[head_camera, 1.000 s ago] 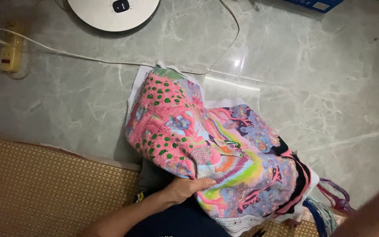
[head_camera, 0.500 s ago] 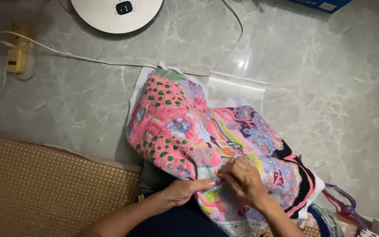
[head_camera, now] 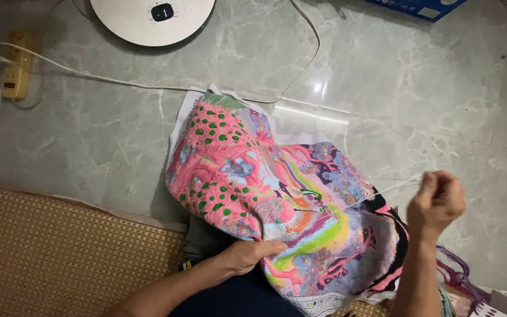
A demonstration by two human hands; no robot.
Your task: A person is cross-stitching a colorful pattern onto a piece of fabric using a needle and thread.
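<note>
Left hand [head_camera: 247, 255]: lower centre of frame, fingers closed on the near edge of the embroidered cloth [head_camera: 277, 205], thumb on top, gripping a fold. Right hand [head_camera: 436, 202]: right of frame, raised clear of the cloth, fingers pinched narrow on a pale thread [head_camera: 377, 192] drawn taut. Thread: runs from the pinch leftward and down to the middle of the cloth; needle too small to tell. Embroidered cloth: centre of frame, draped over the lap and spilling onto the marble floor [head_camera: 441, 100]; pink with green spots at upper left, rainbow bands in the middle, black patch at lower right, white unstitched border along the top edge. Woven mat [head_camera: 60, 258]: lower left, touching the floor edge. Round white device [head_camera: 152, 20]: top centre, on the floor. White cable [head_camera: 89, 75]: from the yellow power strip [head_camera: 16, 73] at upper left, across the floor, past the cloth's top edge. Blue box [head_camera: 421, 7]: top right corner. Purple thread bundle [head_camera: 456, 276]: lower right, just beside the cloth.
</note>
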